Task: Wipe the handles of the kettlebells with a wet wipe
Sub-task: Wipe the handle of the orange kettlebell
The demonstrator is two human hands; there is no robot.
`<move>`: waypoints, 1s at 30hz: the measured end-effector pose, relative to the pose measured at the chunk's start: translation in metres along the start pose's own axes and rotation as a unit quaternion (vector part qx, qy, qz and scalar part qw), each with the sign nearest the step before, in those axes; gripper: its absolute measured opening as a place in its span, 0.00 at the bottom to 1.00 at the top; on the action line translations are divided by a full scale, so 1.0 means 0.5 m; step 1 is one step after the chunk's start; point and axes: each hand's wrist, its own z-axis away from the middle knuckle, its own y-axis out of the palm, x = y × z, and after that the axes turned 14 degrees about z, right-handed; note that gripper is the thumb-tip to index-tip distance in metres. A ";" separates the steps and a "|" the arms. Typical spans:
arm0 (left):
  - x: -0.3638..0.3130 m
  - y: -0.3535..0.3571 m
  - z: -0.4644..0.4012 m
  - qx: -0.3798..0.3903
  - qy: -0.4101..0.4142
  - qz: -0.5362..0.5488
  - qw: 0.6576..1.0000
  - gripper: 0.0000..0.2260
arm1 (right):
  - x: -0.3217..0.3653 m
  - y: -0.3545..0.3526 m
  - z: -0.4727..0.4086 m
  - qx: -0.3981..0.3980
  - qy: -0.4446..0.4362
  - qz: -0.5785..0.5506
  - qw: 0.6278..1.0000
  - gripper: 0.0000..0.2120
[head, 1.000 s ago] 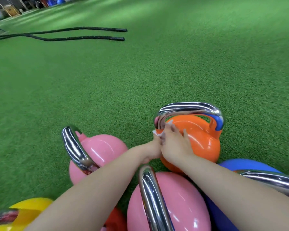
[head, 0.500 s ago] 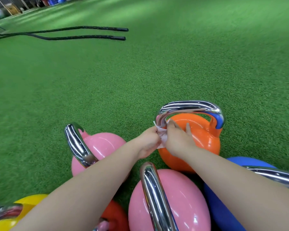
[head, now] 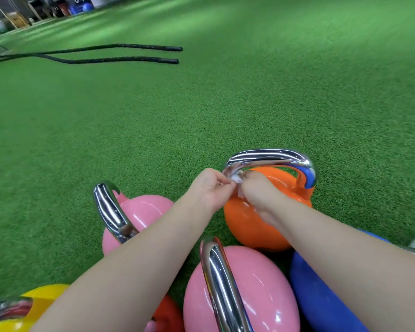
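The orange kettlebell (head: 247,226) stands upright on the turf, its chrome handle (head: 268,157) arching overhead with a blue band at the right end. The white wipe (head: 237,179), bunched small, sits against the handle's left bend.

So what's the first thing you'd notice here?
The orange kettlebell in the middle, with its shiny handle. Both hands, left hand and right hand, pinch a white wet wipe at the handle's left end. Pink kettlebells crowd closer in.
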 end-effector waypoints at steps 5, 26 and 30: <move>-0.016 0.042 0.014 -0.092 0.021 -0.042 0.995 0.08 | 0.019 -0.017 -0.009 0.012 0.079 -0.320 0.944 0.17; 0.239 0.108 0.283 0.119 0.115 -0.331 0.929 0.07 | -0.029 -0.333 0.290 0.178 -0.097 0.105 0.974 0.07; 0.270 0.098 0.292 0.106 0.229 -0.391 0.885 0.04 | -0.022 -0.367 0.336 0.129 -0.154 0.300 0.932 0.09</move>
